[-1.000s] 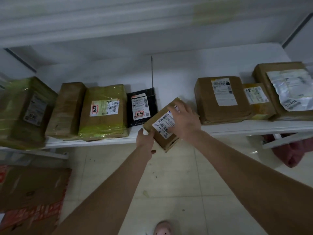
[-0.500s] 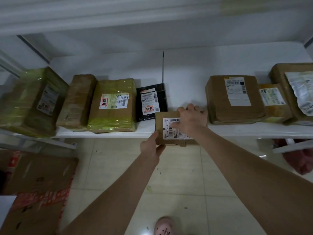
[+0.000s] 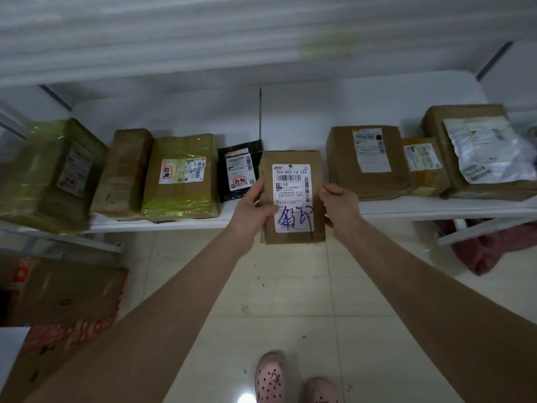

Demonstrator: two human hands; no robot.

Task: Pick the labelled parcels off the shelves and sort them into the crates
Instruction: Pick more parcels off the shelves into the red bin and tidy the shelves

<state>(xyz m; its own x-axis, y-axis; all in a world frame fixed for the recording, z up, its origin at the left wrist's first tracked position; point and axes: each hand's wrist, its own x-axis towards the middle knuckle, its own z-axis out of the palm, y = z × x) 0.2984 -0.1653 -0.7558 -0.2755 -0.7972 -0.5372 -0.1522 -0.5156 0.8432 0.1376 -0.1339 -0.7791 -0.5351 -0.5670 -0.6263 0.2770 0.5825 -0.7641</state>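
A small brown parcel (image 3: 293, 158) with a white label reading 502-602-12 123 and blue handwriting is held upright in front of the white shelf (image 3: 406, 206). My left hand (image 3: 252, 202) grips its left edge and my right hand (image 3: 339, 205) grips its right edge. On the shelf to the left lie a black parcel (image 3: 239, 193), a yellow-taped box (image 3: 181, 177), a plain brown box (image 3: 122, 173) and a green-wrapped box (image 3: 49, 175). To the right lie a brown box (image 3: 367, 164), a small yellow one (image 3: 425, 167) and a large box with a crumpled label (image 3: 479, 146).
A flattened cardboard box (image 3: 61, 303) with red print sits on the floor at lower left. A red bundle (image 3: 491, 248) lies under the shelf at right. My pink shoes (image 3: 273, 376) stand on the tiled floor. An upper shelf overhangs at the top.
The small parcel has been lifted off the shelf edge and turned upright, label facing me. My left hand moved from under its corner to its left side; my right hand shifted to its right side.
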